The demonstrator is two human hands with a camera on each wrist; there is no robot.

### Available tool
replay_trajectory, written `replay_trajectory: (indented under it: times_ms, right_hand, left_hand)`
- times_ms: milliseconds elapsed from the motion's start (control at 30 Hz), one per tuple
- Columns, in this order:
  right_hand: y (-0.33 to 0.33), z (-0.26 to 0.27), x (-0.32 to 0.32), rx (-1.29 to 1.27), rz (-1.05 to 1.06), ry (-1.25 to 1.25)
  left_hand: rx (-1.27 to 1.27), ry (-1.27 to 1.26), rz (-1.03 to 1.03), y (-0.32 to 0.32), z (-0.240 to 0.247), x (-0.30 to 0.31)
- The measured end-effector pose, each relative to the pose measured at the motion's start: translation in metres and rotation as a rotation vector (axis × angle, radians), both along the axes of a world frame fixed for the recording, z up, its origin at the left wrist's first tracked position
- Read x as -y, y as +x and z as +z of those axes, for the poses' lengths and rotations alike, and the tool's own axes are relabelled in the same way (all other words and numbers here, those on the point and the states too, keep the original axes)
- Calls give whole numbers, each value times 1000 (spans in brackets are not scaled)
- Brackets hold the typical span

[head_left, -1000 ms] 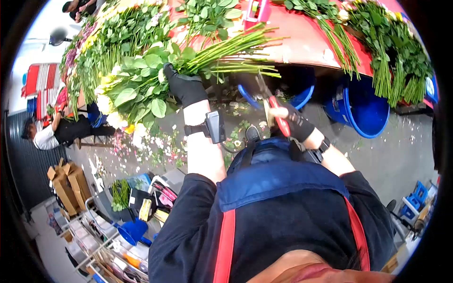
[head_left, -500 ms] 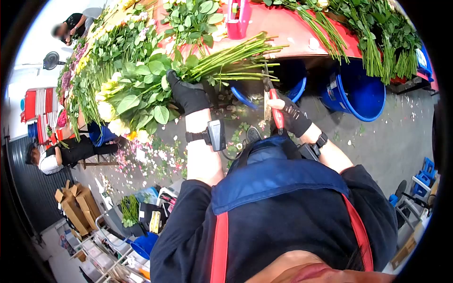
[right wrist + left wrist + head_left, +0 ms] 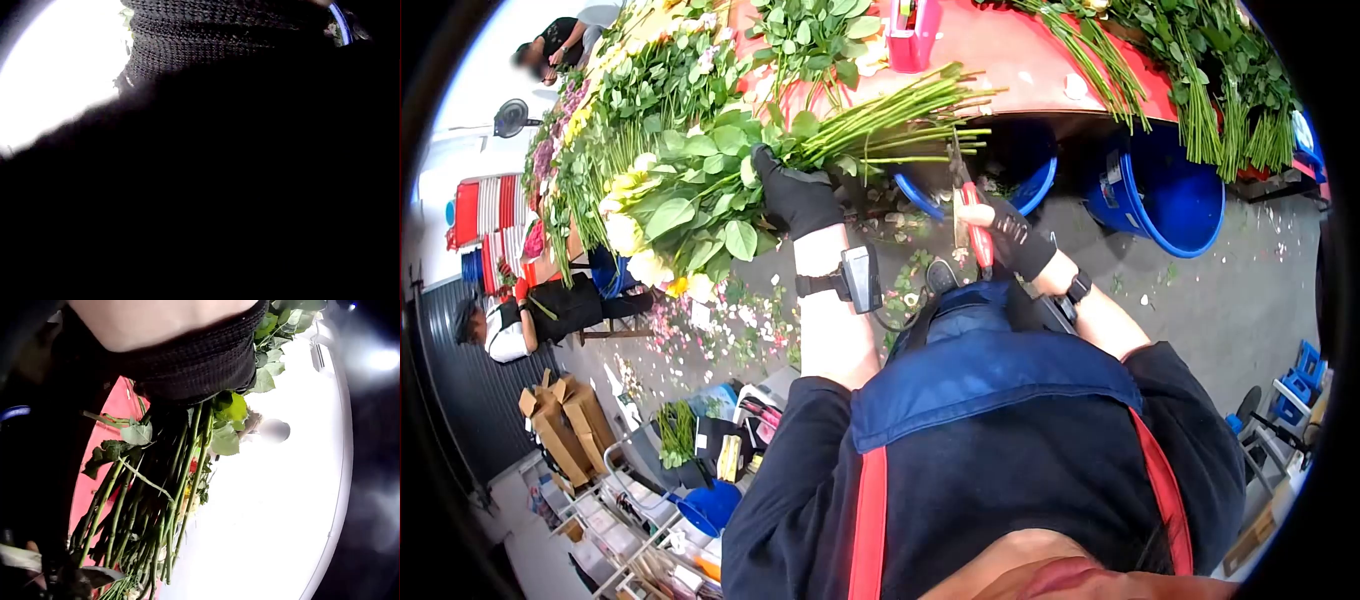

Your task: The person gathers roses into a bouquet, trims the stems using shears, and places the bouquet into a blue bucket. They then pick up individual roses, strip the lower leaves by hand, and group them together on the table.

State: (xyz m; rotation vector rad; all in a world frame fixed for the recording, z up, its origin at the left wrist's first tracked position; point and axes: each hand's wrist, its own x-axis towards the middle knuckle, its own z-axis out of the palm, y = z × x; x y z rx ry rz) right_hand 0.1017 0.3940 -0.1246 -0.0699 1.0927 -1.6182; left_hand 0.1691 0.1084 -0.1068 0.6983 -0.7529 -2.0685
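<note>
Shears (image 3: 974, 220) sit slightly farther left along the stems (image 3: 890, 113) than half a second ago; bunch and left hand barely move, part of that being head shift. Right hand (image 3: 1012, 238): fingers curled round the red handles, thumb on top. Blade gap unreadable. Left hand (image 3: 798, 202): holding the bunch (image 3: 718, 165) where leaves give way to bare stems; most fingertips hidden. Bunch lies crosswise in front of the table (image 3: 1010, 75), flowers to the left, stem ends to the right, overlapping the blades at the lower edge. Contact: can't tell. Under the ends, a blue bucket (image 3: 1048, 183); another blue bucket (image 3: 1160, 205) right of it. Pink tape dispenser (image 3: 911, 42) on the table just beyond the stems. Risks, my read: uneven ends, since stems fan out and the blades overlap only the lower few; a loose left grip could let stems slide and spoil the lengths; offcuts could miss the bucket and join the petals (image 3: 730, 320) on the floor. Left wrist cam gives the stems' underside, with a small leafy side shoot (image 3: 136, 434) the head view doesn't make out. Right wrist cam: mostly black, just knit glove (image 3: 200, 28) and a bit of blue rim (image 3: 342, 25); no blades.
</note>
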Motion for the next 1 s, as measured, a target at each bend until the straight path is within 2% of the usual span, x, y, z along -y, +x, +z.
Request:
replay_trajectory:
  times_ms: [133,167,267,300,367,467,533,600,733,800,867,933,967,1000]
  right_hand:
    - [-9,-10,-1,-61,87,0]
    - [-9,-17,-1,-150,93,-6]
    - [-1,18,-2,-328,97,22]
    - [-1,26,0,-283,100,36]
    - [-2,19,3,-417,110,78]
    - [-7,0,5,-546,136,122]
    - [-7,-2,2,-571,99,159]
    - [-5,3,0,-558,4,206]
    - [6,-11,1,-674,-39,199]
    - [4,-4,-10,-587,42,151]
    - [5,-11,-17,-631,111,106]
    - [4,-17,-15,-497,153,56]
    - [4,-33,-9,-476,145,0]
    - [-2,-11,0,-377,132,-3]
  left_hand:
    - [-30,117,36,-5,5,-9]
    - [-58,125,38,-6,2,-5]
    - [-11,142,70,-3,-4,4]
    - [-4,131,74,-2,-9,8]
    - [-10,173,59,1,-18,15]
    - [-3,22,-16,6,-25,17]
    - [196,-162,68,2,-17,8]
    - [219,-167,105,1,-13,6]
    - [267,-219,106,6,-20,17]
    - [304,-293,121,6,-18,19]
    - [231,-222,124,3,-6,19]
    - [52,17,99,-1,5,18]
    - [24,-2,65,-2,5,20]
    - [170,-166,102,1,0,19]
